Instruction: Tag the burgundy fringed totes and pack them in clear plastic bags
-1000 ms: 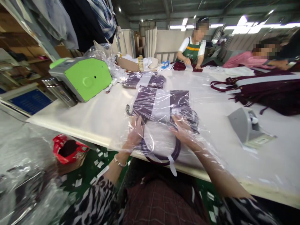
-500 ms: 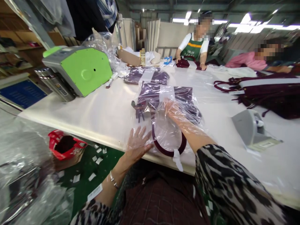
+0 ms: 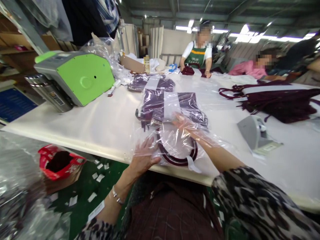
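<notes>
A dark purple handbag (image 3: 186, 103) with a white band lies on the table in a clear plastic bag (image 3: 172, 136). Its round handles (image 3: 175, 161) point toward me, with a white tag (image 3: 193, 165) on them. My left hand (image 3: 145, 153) rests with spread fingers on the plastic at the table's front edge, left of the handles. At the bag's lower edge, my right hand (image 3: 183, 123) reaches inside or under the plastic, its fingers partly blurred. Behind it lies another wrapped purple bag (image 3: 165, 83).
A green machine (image 3: 86, 80) and a steel flask (image 3: 53, 96) stand at the left. At the right are a grey tape dispenser (image 3: 255, 133) and unwrapped dark bags (image 3: 280, 103). A red bag (image 3: 58, 163) sits below the table. Two people work beyond.
The plastic has come down over more of the handles, and the handbag's lower part lies flatter. My left hand stays near the edge. The whole view has shifted slightly right.
</notes>
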The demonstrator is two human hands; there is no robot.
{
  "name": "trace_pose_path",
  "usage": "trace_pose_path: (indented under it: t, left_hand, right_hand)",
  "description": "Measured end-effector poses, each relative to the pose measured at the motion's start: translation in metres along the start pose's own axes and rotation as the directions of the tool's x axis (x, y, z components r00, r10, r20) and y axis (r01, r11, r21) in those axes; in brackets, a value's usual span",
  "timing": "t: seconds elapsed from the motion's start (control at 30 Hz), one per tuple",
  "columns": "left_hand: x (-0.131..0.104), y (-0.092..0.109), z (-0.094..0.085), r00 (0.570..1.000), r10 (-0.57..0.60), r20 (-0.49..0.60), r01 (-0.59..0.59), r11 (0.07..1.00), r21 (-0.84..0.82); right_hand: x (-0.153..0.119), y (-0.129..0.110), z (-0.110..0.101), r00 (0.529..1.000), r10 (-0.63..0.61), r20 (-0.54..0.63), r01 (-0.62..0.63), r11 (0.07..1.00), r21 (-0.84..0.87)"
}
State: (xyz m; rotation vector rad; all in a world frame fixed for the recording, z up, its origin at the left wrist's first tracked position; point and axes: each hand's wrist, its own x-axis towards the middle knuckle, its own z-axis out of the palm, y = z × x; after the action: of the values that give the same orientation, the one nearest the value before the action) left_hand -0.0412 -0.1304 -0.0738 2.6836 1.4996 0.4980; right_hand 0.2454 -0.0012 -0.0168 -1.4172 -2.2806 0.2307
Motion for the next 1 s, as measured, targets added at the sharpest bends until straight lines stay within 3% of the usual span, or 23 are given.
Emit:
trace_pose_path:
  t: [0.07,0.2,0.27,0.33,0.53,0.63,0.7,0.77,0.9,1.0]
  left_hand:
    - [-0.006,0.006,-0.002,0.993,0.113,0.027,-0.112,0.993,-0.045]
    - [-0.017,0.04,-0.004,0.941,0.319,0.109,-0.305,0.944,-0.124]
    - [-0.015,0.061,-0.001,0.922,0.372,0.105,-0.358,0.925,-0.129]
    - [-0.008,0.079,0.006,0.916,0.395,0.07,-0.386,0.915,-0.115]
    - [0.013,0.106,0.017,0.95,0.307,-0.053,-0.311,0.942,-0.123]
    - [0.008,0.104,0.01,0.936,0.348,0.048,-0.334,0.924,-0.185]
    - [-0.002,0.1,0.003,0.883,0.437,0.173,-0.391,0.886,-0.248]
    - [-0.01,0.096,-0.004,0.848,0.478,0.228,-0.409,0.865,-0.29]
    - [-0.01,0.103,-0.014,0.934,0.348,0.081,-0.311,0.904,-0.293]
    - [0.004,0.117,-0.01,0.96,0.272,-0.067,-0.28,0.924,-0.261]
  right_hand:
    - [-0.051,0.005,-0.017,0.999,-0.008,0.031,0.008,1.0,-0.001]
    - [-0.16,-0.001,-0.046,0.961,-0.146,0.233,0.149,0.989,0.006]
    - [-0.199,-0.009,-0.05,0.937,-0.219,0.272,0.222,0.975,0.018]
    - [-0.219,-0.014,-0.044,0.928,-0.279,0.246,0.281,0.959,0.028]
    - [-0.21,-0.007,-0.023,0.957,-0.29,-0.005,0.289,0.953,0.089]
    - [-0.2,-0.007,-0.022,0.975,-0.214,-0.059,0.22,0.965,0.143]
    - [-0.195,-0.01,-0.023,0.978,-0.201,-0.051,0.207,0.965,0.161]
    - [-0.192,-0.015,-0.022,0.974,-0.225,-0.013,0.224,0.961,0.162]
    - [-0.187,-0.021,-0.019,0.97,-0.238,0.055,0.225,0.958,0.178]
    - [-0.18,-0.027,-0.021,0.985,-0.168,0.036,0.158,0.969,0.191]
